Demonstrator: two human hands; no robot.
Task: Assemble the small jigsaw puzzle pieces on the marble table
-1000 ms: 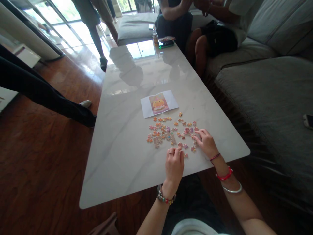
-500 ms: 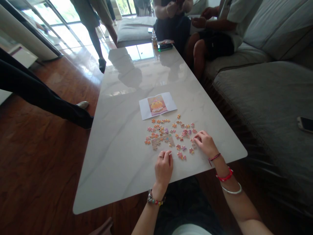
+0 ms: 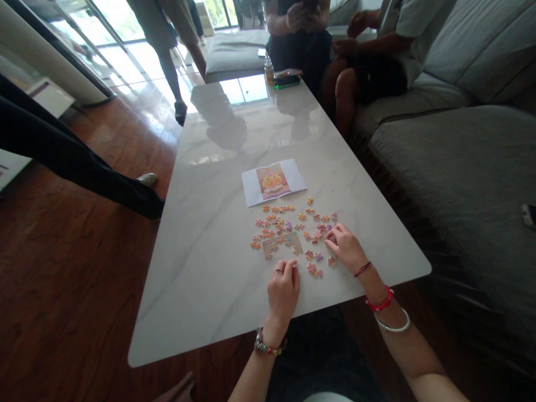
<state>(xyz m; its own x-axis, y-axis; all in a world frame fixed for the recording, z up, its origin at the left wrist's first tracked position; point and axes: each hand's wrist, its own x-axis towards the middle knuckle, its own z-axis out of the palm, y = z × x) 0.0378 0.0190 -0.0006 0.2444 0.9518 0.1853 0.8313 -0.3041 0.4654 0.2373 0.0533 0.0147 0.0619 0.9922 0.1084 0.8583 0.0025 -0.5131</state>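
Loose jigsaw puzzle pieces [image 3: 311,269] in pink, orange and purple lie scattered on the white marbled table [image 3: 201,240]. Among them is a partly joined puzzle section [image 3: 270,245], a frame-like strip with a gap along its lower side. My left hand [image 3: 283,287] rests just below this section, its fingers curled closed; a small pale bit shows at the fingertips, too small to name. To the right, my right hand [image 3: 347,247] pinches at a puzzle piece among the right-hand cluster, its fingers partly hiding it. Beyond the pieces lies a creased picture sheet [image 3: 274,181] showing an orange cartoon figure.
A bottle [image 3: 268,70] and a dark device with a green light [image 3: 287,81] stand at the table's far end. Two people sit on the grey sofa [image 3: 456,134] side. Other people's legs [image 3: 79,156] are left of the table. A phone [image 3: 528,215] lies on the sofa.
My right hand has moved slightly left, further into the right-hand cluster of pieces. My left hand stays closed near the joined section. The whole view has shifted a little.
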